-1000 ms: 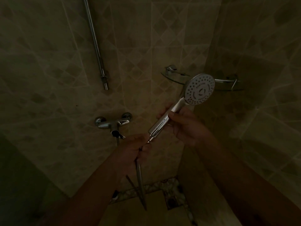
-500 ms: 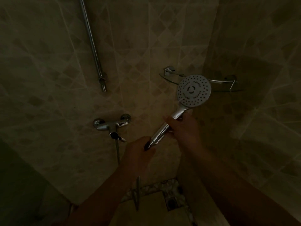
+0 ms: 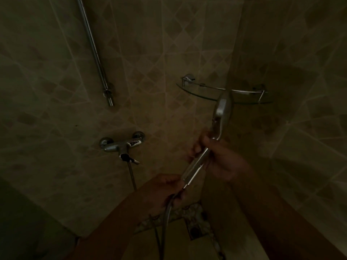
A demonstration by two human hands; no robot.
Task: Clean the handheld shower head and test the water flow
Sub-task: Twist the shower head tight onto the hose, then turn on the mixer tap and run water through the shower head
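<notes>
In a dim tiled shower corner, my right hand [image 3: 221,158] grips the chrome handle of the handheld shower head [image 3: 222,107]. The head points up and is turned edge-on, so its nozzle face is hidden. My left hand [image 3: 165,188] pinches the hose [image 3: 165,222] at the joint under the handle. The hose hangs down from there and runs back to the wall mixer tap [image 3: 122,145], left of both hands.
A chrome riser rail [image 3: 95,53] runs down the left wall above the tap. A glass corner shelf [image 3: 216,92] sits just behind the shower head. A floor drain [image 3: 195,230] lies below my hands.
The shower head has rotated in my right hand from face-on to edge-on. My left hand has shifted down the joint, baring the hose end.
</notes>
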